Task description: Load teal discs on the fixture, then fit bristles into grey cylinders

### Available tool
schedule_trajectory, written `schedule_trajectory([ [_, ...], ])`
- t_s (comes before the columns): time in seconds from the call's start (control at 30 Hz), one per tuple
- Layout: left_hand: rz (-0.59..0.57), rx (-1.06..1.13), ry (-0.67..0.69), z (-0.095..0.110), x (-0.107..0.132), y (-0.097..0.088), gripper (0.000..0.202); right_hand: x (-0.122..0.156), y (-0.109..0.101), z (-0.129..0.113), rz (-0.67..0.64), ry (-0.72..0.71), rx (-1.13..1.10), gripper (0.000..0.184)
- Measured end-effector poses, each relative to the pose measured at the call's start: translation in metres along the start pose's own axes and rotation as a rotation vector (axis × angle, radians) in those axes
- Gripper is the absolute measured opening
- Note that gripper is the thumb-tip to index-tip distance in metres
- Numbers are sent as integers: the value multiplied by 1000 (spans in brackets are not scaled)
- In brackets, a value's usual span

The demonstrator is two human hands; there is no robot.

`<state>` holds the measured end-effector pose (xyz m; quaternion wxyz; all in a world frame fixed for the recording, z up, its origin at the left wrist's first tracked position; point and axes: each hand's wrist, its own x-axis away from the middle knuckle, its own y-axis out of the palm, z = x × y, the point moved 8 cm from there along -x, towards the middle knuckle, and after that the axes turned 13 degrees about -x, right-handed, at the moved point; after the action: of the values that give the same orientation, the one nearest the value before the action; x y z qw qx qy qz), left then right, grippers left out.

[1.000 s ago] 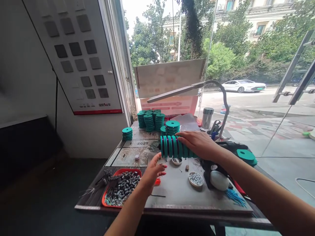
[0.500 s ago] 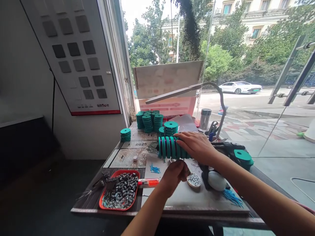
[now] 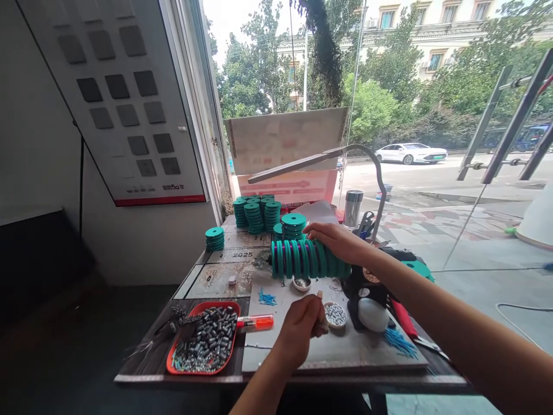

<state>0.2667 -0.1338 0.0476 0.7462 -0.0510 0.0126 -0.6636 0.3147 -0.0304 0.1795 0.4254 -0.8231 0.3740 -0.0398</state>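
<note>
Red tray (image 3: 199, 372), seven o'clock; green spool row (image 3: 298, 259) runs nine-to-three under our outstretched right hand (image 3: 341, 241); left hand (image 3: 299, 324) curled, contents unclear.

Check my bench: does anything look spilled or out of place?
Slightly: thin blue strips lie loose in an untidy heap on the gray board, with another loose bunch near its right edge. They stand out because the pale beads sit in a round dish. No obvious damage shows.
</note>
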Motion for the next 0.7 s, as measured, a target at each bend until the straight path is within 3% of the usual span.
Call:
schedule_trajectory([
  [0.13,-8,-57,-92,-14,-3,-5,19,-9,5,6,-62,0,-34,42],
  [0.27,218,-30,-144,-17,-8,-31,50,-21,8,14,-128,16,-68,38],
  [0.37,294,58,-93,-11,-19,-39,44,-29,12,18,-201,30,-97,36],
  [0.57,206,258,-39,-9,-44,-30,31,-40,21,26,-322,124,-161,33],
  [0.7,137,311,-36,-11,-41,-24,29,-42,25,31,-358,186,-218,35],
])
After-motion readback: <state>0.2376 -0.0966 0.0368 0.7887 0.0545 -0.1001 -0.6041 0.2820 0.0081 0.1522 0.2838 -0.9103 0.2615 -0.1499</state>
